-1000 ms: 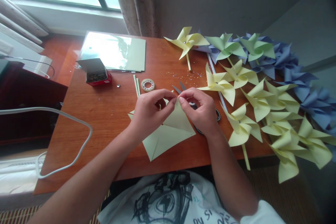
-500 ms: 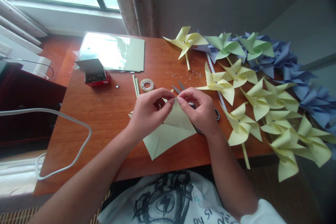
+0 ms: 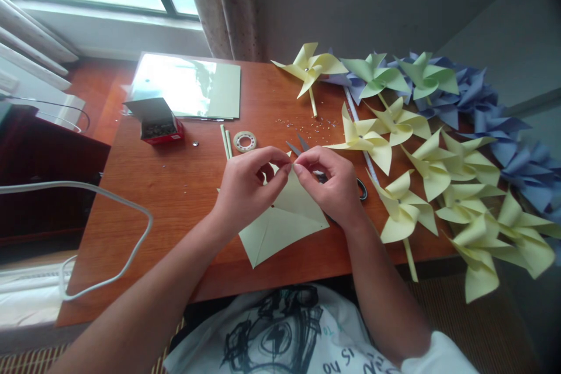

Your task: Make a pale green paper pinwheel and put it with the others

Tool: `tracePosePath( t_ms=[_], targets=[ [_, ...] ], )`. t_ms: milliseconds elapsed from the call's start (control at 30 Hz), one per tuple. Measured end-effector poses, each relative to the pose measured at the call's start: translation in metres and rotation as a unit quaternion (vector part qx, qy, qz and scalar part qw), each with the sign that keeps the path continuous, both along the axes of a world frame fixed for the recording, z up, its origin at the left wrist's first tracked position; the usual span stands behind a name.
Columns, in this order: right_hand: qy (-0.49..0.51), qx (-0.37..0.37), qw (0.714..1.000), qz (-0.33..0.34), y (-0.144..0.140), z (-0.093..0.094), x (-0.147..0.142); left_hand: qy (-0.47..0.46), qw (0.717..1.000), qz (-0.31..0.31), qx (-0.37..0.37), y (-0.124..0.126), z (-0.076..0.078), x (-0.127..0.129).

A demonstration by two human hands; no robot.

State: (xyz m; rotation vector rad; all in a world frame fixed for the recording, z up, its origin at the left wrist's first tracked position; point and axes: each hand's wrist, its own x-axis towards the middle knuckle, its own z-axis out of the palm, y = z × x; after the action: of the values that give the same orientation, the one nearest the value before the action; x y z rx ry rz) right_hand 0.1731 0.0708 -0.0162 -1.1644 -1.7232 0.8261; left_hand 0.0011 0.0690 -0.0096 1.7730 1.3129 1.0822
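Above a pale yellow-green paper sheet (image 3: 283, 239), the left hand (image 3: 254, 181) and right hand (image 3: 331, 181) were pinched closed, contents indiscernible; the sheet could be creased if either was lowered.

The paper (image 3: 283, 231) is pale green, the pinwheels (image 3: 402, 219) yellow, green or blue.

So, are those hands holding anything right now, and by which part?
It can't be told: the left hand and right hand pinch thumb to forefinger over the pale paper, but anything between is too small or hidden to make out.
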Motion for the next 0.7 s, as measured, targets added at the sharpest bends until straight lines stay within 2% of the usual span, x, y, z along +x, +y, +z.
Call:
tracePosePath(
  t_ms=[233, 500, 700],
  targets=[
    [-0.027, 0.048, 0.998, -0.014, -0.0009, 0.0005, -0.0020, 0.038, 0.999, 0.015, 0.034, -0.0008, 0.0010, 0.0007],
    [-0.034, 0.068, 0.997, 0.000, -0.0021, 0.0001, -0.0027, 0.040, 0.998, 0.027, 0.045, -0.0018, 0.0006, 0.0008],
    [-0.039, 0.098, 0.994, -0.019, -0.0023, -0.0023, -0.0054, 0.040, 0.996, 0.037, 0.066, -0.0026, -0.0036, 0.0022]
  ],
)
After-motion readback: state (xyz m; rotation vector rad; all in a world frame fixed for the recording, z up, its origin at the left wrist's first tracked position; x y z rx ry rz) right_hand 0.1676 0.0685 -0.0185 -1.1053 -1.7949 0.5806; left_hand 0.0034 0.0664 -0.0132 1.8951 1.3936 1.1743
